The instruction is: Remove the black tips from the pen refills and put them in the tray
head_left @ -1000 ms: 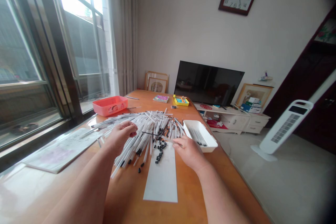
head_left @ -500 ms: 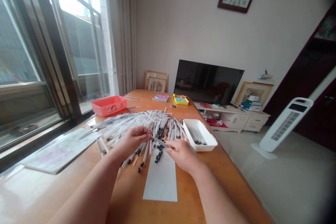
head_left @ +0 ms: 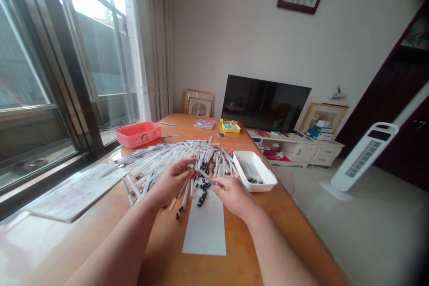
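Observation:
My right hand (head_left: pixel 233 194) pinches one end of a thin, pen-like clear tube (head_left: pixel 207 177), which slants up toward my left hand. My left hand (head_left: pixel 176 178) is curled in a loose pinch by the tube's far end; anything small between its fingertips is too hidden to make out. Beneath and beyond both hands spreads a big heap of whitish pen-like tubes (head_left: pixel 177 148), many with black ends. Small black caps (head_left: pixel 202 199) lie loose on a white sheet of paper (head_left: pixel 205 237) below my hands.
To the right stands a white plastic box (head_left: pixel 271 183) holding several tubes with black ends. A red box (head_left: pixel 139 135) is at the far left. A booklet (head_left: pixel 75 196) lies near the window side. A yellow box (head_left: pixel 231 127) and a small book (head_left: pixel 204 124) sit at the table's far end.
My left hand has shifted slightly back from the tube, and its fingers have parted a little. The right hand keeps its hold on the tube with little movement.

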`<state>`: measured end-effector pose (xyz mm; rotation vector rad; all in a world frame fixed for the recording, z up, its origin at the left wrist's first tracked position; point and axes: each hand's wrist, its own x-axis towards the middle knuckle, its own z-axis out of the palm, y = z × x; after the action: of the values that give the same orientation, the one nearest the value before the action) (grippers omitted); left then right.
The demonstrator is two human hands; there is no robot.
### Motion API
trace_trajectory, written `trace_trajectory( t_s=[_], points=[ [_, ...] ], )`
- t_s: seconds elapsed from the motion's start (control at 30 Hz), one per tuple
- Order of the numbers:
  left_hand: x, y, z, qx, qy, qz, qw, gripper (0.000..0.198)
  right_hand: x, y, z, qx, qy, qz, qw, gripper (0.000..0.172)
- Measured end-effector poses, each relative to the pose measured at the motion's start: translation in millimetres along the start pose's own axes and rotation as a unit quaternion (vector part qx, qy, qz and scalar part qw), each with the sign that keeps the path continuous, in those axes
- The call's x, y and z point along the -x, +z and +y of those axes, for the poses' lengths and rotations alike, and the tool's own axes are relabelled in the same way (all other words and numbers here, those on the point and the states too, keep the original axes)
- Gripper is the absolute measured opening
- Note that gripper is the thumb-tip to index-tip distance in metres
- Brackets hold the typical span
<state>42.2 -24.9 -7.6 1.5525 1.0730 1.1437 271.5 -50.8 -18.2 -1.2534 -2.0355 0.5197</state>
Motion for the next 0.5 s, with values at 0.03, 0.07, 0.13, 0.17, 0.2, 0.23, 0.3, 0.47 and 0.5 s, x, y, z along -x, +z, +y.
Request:
trace_trajectory(
  t_s=[0.03, 0.07, 0.13, 0.17, 0.2, 0.23, 0.3, 0.47, 0.5],
  points=[
    [-0.7, 1.2, -2.9, -0.011, 0.003, 0.0, 1.0, 0.052, -0.2, 0.3, 1.4, 0.0, 0.003, 0.004, 1.0, 0.015],
    [-1.5, 2.5, -6.0, -0.032, 0.008, 0.003, 0.999, 0.048, -0.4, 0.7, 3.0, -0.001, 0.006, 0.009, 1.0, 0.016],
    [-2.7, 5.4, -11.9, -0.116, 0.032, 0.01, 0.993, 0.038, -0.7, 1.3, 6.1, -0.005, 0.014, 0.017, 1.0, 0.018],
    [-3.1, 6.9, -14.3, -0.177, 0.054, 0.011, 0.983, 0.031, -0.8, 1.6, 7.5, -0.007, 0.018, 0.019, 1.0, 0.02],
    [-3.4, 8.5, -16.2, -0.243, 0.08, 0.01, 0.967, 0.026, -0.9, 1.8, 8.5, -0.008, 0.022, 0.019, 1.0, 0.021],
    [-3.6, 10.2, -17.8, -0.306, 0.104, 0.005, 0.946, 0.023, -1.0, 1.9, 9.2, -0.009, 0.025, 0.018, 0.999, 0.022],
    [-3.8, 13.8, -20.3, -0.403, 0.135, -0.004, 0.905, 0.021, -1.1, 1.7, 9.7, -0.007, 0.03, 0.015, 0.999, 0.023],
    [-4.5, 22.9, -24.9, -0.499, 0.123, -0.004, 0.858, 0.02, -1.1, -0.4, 8.1, -0.009, 0.034, 0.014, 0.999, 0.024],
    [-4.5, 24.3, -25.1, -0.507, 0.121, -0.005, 0.853, 0.019, -0.9, -0.8, 7.6, -0.011, 0.034, 0.014, 0.999, 0.024]
  ],
)
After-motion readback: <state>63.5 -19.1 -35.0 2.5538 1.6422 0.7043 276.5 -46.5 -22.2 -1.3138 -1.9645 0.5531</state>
